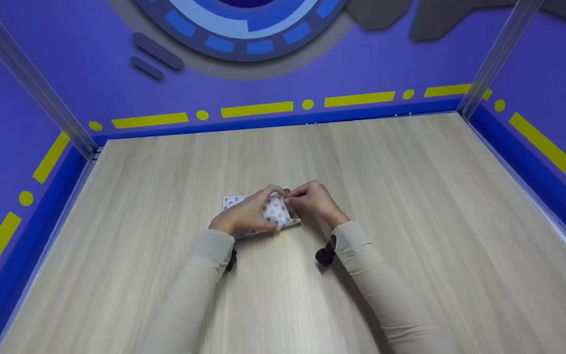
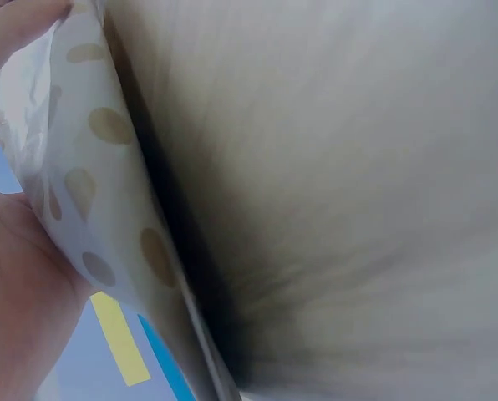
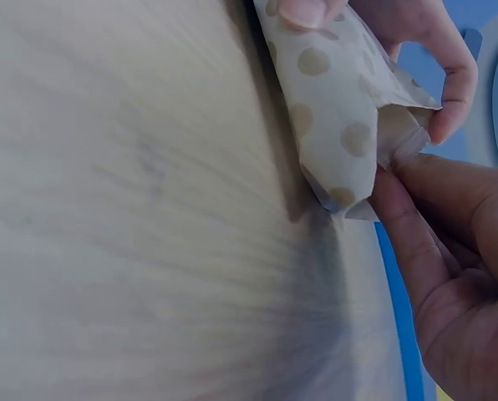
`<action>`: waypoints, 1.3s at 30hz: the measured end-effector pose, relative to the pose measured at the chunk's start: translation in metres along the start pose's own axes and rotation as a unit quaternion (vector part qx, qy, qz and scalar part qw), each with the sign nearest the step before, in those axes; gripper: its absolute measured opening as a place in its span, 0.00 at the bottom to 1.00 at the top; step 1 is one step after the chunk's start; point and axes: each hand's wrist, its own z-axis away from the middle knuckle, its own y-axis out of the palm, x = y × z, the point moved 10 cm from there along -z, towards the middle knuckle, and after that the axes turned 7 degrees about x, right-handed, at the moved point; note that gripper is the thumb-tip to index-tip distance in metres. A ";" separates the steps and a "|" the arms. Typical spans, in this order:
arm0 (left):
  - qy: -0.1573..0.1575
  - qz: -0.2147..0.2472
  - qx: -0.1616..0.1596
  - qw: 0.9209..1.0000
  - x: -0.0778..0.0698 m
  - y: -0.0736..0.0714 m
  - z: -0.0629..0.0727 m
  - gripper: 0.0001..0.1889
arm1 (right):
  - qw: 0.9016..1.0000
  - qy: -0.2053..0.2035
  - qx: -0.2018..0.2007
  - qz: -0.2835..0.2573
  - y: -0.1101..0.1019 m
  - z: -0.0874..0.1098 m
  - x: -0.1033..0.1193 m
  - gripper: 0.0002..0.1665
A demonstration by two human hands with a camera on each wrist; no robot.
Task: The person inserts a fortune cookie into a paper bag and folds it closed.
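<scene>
A white packet with grey polka dots point(image 1: 275, 210), apparently of paper, lies on the wooden table in the middle of the head view. My left hand point(image 1: 244, 215) grips it across the top, thumb on the near edge and fingers on the far edge. At the packet's right end my right hand point(image 1: 318, 202) pinches with thumb and forefinger. The right wrist view shows that end standing open, with a pale, partly see-through edge point(image 3: 409, 144) at the fingertips. What lies inside is mostly hidden. In the left wrist view the dotted side point(image 2: 107, 167) bulges beside my palm.
The light wooden table point(image 1: 410, 206) stretches around both hands. Blue-purple walls point(image 1: 283, 91) with yellow dashes and dots enclose its back, left and right sides. A black wrist device point(image 1: 326, 253) sits under the right cuff, close above the tabletop.
</scene>
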 end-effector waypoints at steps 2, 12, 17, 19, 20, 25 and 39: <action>-0.001 0.000 -0.001 1.000 0.000 0.000 0.000 0.41 | 1.000 -0.004 0.004 -0.008 0.002 -0.001 0.002 0.05; -0.011 0.011 -0.002 1.000 0.001 -0.001 0.001 0.40 | 1.000 -0.012 -0.001 -0.013 0.011 -0.006 0.002 0.08; -0.012 0.022 -0.004 1.000 0.001 0.000 0.001 0.39 | 0.998 0.006 0.001 -0.064 0.008 -0.003 -0.005 0.09; -0.011 0.024 -0.005 1.000 0.001 0.000 0.002 0.39 | 0.996 0.011 0.005 -0.085 0.006 -0.001 -0.006 0.11; -0.011 0.024 -0.006 1.000 0.001 0.000 0.002 0.39 | 0.995 0.014 0.008 -0.095 0.006 -0.001 -0.007 0.11; -0.026 0.021 -0.005 0.999 0.004 0.000 0.001 0.40 | 0.990 0.027 0.020 -0.140 0.003 0.002 -0.010 0.12; -0.034 0.023 0.003 0.999 0.004 0.000 0.002 0.42 | 0.952 0.067 0.087 -0.287 0.014 0.004 -0.020 0.35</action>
